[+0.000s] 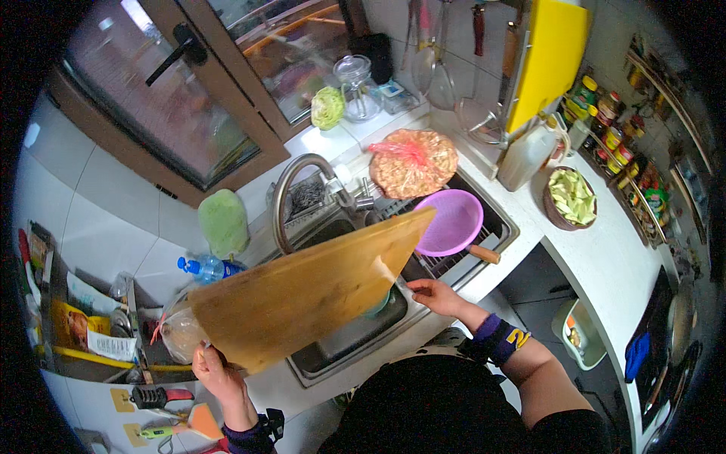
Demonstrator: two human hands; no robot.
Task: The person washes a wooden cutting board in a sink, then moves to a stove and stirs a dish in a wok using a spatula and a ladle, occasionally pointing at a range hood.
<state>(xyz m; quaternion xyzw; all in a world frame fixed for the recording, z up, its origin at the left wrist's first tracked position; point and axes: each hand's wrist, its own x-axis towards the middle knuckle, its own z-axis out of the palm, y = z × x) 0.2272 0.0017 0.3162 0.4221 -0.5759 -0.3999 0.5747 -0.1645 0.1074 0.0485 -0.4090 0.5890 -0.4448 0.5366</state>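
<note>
A large wooden cutting board (306, 289) is raised at a slant over the sink (351, 340). My left hand (218, 374) grips its lower left corner. Close to the board's right end is my right hand (437, 296), fingers bent near the sink's front rim; whether it touches the board or holds something thin cannot be told. Behind the board's right tip, a purple plastic colander (456, 218) rests over the rack side of the sink, beside a wooden handle (485, 254). The curved metal faucet (281, 198) stands behind the board.
A knotted plastic bag of food (414, 164) lies behind the colander. A water bottle (210, 268) and green gourd-like vegetable (223, 222) are at left. On the right counter stand a white jug (527, 153) and a basket of cut vegetable pieces (572, 198). A cabbage (328, 108) sits by the window.
</note>
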